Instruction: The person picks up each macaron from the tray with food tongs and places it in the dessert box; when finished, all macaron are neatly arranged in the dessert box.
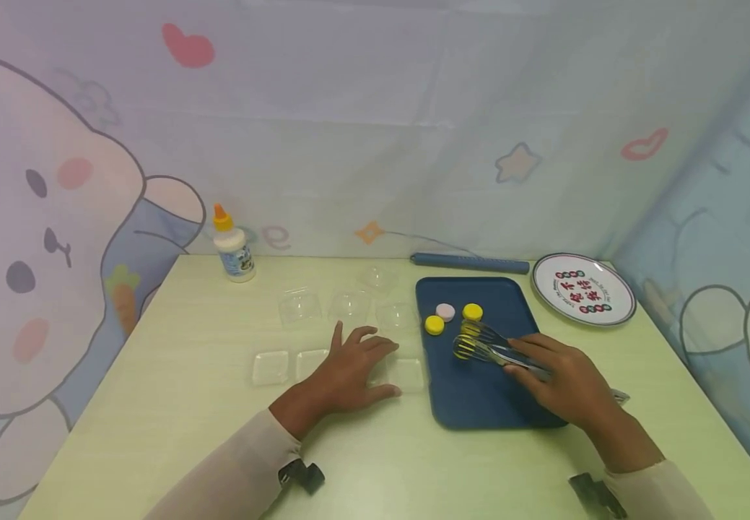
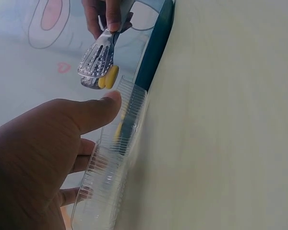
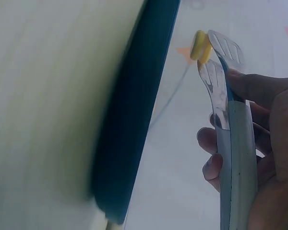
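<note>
My right hand (image 1: 566, 379) grips metal tongs (image 1: 501, 354) with slotted heads, over the dark blue tray (image 1: 472, 404). Between the tong heads sits a yellow macaron (image 3: 198, 45). Other yellow macarons (image 1: 434, 325) and a pink one (image 1: 445, 312) lie on the tray's upper left. My left hand (image 1: 351, 372), fingers spread, is over a row of clear plastic boxes (image 1: 407, 375) left of the tray. In the left wrist view, its thumb lies at the rim of a clear box (image 2: 105, 177), with other fingers visible on the far side.
Clear domed plastic pieces (image 1: 299, 307) stand behind the boxes. A white glue bottle (image 1: 234, 253) with an orange tip is at the back left. Along the back edge lies a blue stick (image 1: 472, 263). A printed white plate (image 1: 553, 289) sits at the back right.
</note>
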Tool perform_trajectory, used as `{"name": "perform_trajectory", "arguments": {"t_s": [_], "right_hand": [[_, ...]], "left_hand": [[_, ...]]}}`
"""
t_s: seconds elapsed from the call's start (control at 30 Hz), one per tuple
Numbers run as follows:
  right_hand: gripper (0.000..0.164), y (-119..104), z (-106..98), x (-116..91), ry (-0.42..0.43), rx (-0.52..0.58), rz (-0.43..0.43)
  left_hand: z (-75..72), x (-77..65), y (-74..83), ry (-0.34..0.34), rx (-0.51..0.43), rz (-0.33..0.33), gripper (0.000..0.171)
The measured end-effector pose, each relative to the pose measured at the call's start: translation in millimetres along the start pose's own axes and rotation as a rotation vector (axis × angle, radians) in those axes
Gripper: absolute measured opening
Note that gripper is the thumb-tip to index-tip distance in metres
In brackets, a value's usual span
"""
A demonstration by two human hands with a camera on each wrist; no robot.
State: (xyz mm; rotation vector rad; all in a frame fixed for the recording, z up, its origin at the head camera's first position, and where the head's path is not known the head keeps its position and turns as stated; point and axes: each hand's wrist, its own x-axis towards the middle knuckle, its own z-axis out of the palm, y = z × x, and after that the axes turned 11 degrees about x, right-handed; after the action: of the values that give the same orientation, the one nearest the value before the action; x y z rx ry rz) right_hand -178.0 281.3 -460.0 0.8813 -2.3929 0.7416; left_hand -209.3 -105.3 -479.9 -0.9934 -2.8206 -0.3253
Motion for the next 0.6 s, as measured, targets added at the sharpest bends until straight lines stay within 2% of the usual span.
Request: {"name": "perform_trajectory", "arguments": {"t_s": [0.2,0.6], "right_hand": [[0.051,-7,8,12,-0.024,0.022,-0.035],[0.045,-21,23,28,-0.073,0.069,-0.009]], "left_hand": [[-1.3,0.4,1.3,0.002,0.002,-0.010,0.069],[-1.7,2.2,3.6,0.014,0.012,-0.009,0.068]]}}
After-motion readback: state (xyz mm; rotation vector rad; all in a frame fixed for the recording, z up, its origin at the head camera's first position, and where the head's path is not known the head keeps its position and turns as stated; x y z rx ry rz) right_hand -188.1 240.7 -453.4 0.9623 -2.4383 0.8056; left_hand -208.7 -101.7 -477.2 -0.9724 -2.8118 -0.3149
